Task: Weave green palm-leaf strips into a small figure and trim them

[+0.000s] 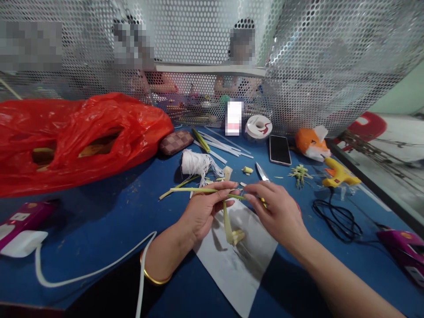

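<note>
My left hand (202,210) is closed in a pinch on a long yellow-green leaf strip (195,190) that runs left from my fingers. A folded piece of the same leaf (232,232) hangs below it over a white sheet of paper (238,260). My right hand (278,210) is closed too. It pinches the right end of the strip and grips a knife (263,173) whose blade points away from me.
On the blue table (99,229) lie a red plastic bag (76,137), a white thread bundle (194,163), leaf scraps, a phone (280,149), a tape roll (259,127), a yellow glue gun (338,174) with black cord, and a fox mask (311,142). Perforated metal screen behind; people beyond it.
</note>
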`<state>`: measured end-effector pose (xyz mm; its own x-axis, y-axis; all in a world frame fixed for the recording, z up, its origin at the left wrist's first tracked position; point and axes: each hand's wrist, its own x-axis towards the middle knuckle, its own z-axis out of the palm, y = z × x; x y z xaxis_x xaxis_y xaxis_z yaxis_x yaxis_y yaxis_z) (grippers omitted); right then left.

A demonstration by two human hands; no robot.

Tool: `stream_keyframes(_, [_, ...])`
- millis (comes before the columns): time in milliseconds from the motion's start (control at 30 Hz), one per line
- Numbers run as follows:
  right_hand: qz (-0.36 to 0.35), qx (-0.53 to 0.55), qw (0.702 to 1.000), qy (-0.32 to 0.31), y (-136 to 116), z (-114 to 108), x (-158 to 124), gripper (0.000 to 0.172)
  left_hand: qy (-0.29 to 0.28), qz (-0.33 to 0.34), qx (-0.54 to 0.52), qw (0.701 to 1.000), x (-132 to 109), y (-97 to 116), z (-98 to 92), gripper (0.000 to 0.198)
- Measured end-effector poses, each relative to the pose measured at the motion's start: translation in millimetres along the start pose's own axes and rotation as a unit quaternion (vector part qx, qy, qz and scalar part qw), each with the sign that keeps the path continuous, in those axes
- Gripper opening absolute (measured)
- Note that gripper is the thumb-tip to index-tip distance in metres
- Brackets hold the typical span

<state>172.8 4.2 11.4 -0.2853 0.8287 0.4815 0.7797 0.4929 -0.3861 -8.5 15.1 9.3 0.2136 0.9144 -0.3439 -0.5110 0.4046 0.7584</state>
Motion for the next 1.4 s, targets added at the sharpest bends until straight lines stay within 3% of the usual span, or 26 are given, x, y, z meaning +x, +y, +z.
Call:
stream_keyframes(100, [-0.032,-0.028,0.993,0.112,-3.8,0.8,-2.3,0.02,-0.01,-0.004,0.035,0.999,-3.0,-3.6,3.1,0.013])
stream_keyframes(167, [-0.072,-0.006,0.991,0.116,-7.1,0.7,-3.6,0.019,-0.03,-0.03,0.075,0.996,-6.6,-7.1,5.2,0.013])
stream_keyframes(267, [-0.098,0.063,0.992,0.051,-12.0,0.9,-3.6,0.02,-0.081,-0.073,0.149,0.983,-12.4,-13.1,7.8,0.013])
stream_keyframes(367, [-0.061,0.149,0.986,-0.031,-16.2,1.9,-1.9,0.019,-0.143,-0.084,0.225,0.96,-15.8,-19.1,9.1,0.008])
stream_keyframes(433, [-0.042,0.205,0.975,-0.074,-18.6,3.0,-1.2,0.011,-0.154,-0.087,0.258,0.95,-16.2,-22.6,9.2,0.006])
stream_keyframes(467, [-0.035,0.222,0.971,-0.084,-19.7,3.4,-1.2,0.007,-0.151,-0.092,0.263,0.949,-16.0,-23.8,9.1,0.006])
stream_keyframes(533, [-0.018,0.236,0.968,-0.076,-21.5,3.9,-1.8,0.016,-0.148,-0.109,0.245,0.952,-15.0,-25.1,8.5,0.007])
stream_keyframes(667, [-0.005,0.234,0.972,-0.005,-23.5,3.1,-3.7,0.02,-0.108,-0.117,0.166,0.973,-11.5,-23.4,6.9,0.021])
stream_keyframes(800, [-0.071,0.165,0.982,0.05,-26.0,3.9,-6.6,0.008,-0.062,-0.095,0.099,0.989,-9.8,-19.4,7.0,0.024])
stream_keyframes(933, [-0.166,0.07,0.981,0.079,-31.0,6.9,-10.1,0.017,-0.06,-0.104,0.043,0.992,-12.1,-13.7,10.6,0.025])
stream_keyframes(1400, [-0.242,-0.028,0.969,0.043,-29.4,24.8,-19.5,0.023,-0.009,-0.09,0.033,0.995,-4.6,-12.3,0.2,0.016])
